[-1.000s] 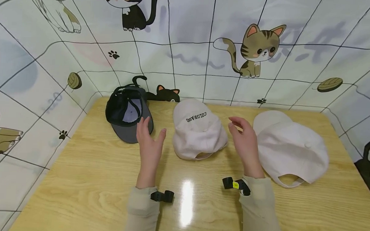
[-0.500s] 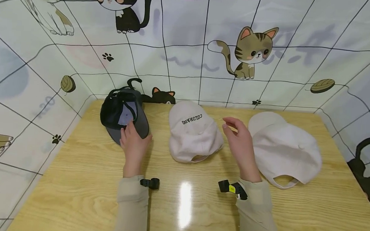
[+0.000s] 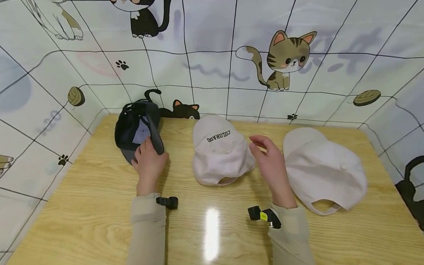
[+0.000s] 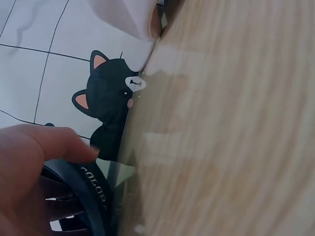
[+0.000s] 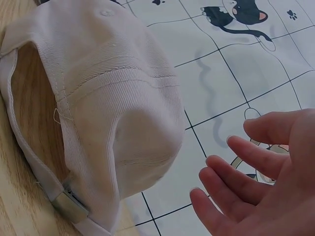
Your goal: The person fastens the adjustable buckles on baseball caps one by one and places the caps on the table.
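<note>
At the table's back left lies a dark grey baseball cap (image 3: 129, 125), its hollow underside turned towards me. My left hand (image 3: 149, 161) holds the cap at its near right edge. In the left wrist view, the thumb (image 4: 64, 142) lies on one side of the cap's lettered edge and the fingers reach behind it. A white cap (image 3: 216, 152) marked COLORADO rests crown up in the middle. Just right of it hovers my right hand (image 3: 270, 165), fingers loosely bent, holding nothing. In the right wrist view the same hand (image 5: 251, 182) is apart from the white cap (image 5: 118, 93).
A second, larger white cap (image 3: 323, 171) lies to the right of my right hand, its strap opening facing me. Behind the wooden table (image 3: 89, 222) stands a backdrop (image 3: 207, 70) printed with cats and grid lines.
My left hand has moved left from between the caps to the dark cap and taken hold of it. The cap's right edge has tipped up. My right hand stays nearly still.
</note>
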`<state>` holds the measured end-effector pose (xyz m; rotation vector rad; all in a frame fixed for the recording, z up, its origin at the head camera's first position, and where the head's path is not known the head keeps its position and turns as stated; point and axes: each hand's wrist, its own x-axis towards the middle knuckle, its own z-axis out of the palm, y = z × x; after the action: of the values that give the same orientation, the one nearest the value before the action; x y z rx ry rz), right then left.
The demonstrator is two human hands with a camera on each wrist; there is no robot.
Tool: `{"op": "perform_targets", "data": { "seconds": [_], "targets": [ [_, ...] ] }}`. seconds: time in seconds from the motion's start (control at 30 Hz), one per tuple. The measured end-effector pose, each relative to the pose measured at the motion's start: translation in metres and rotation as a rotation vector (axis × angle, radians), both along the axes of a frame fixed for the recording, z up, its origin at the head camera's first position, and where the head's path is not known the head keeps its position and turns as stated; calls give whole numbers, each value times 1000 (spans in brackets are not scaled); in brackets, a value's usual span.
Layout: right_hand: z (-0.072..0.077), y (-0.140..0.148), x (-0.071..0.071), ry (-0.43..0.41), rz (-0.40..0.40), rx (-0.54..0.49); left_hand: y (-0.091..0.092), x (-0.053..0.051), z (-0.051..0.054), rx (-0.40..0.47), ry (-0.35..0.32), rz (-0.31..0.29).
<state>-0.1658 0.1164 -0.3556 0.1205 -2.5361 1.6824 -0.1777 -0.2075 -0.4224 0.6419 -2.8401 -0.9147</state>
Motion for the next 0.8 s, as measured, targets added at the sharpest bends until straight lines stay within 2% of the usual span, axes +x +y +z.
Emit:
{"op": "perform_targets", "data": {
  "seconds": [0.17,0.3,0.4,0.5,0.6,0.7,0.8],
  "targets": [
    [-2,-2,0,-16,11,-7,-8,5,4,-8,45,51],
    [-4,-3,-1,-27,23,-17,-14,10,14,23,150,98],
    [-3,-5,-1,-33,43,-15,-17,16,27,115,260,157],
    [-3,-5,0,-30,52,-12,-19,24,45,237,366,193],
    [-3,-5,0,-8,45,-22,-18,33,67,336,428,167],
    [-2,-5,-1,14,32,-40,-15,42,85,377,425,101],
    [0,-5,-1,25,26,-67,-12,52,100,412,420,61]
  ]
}}
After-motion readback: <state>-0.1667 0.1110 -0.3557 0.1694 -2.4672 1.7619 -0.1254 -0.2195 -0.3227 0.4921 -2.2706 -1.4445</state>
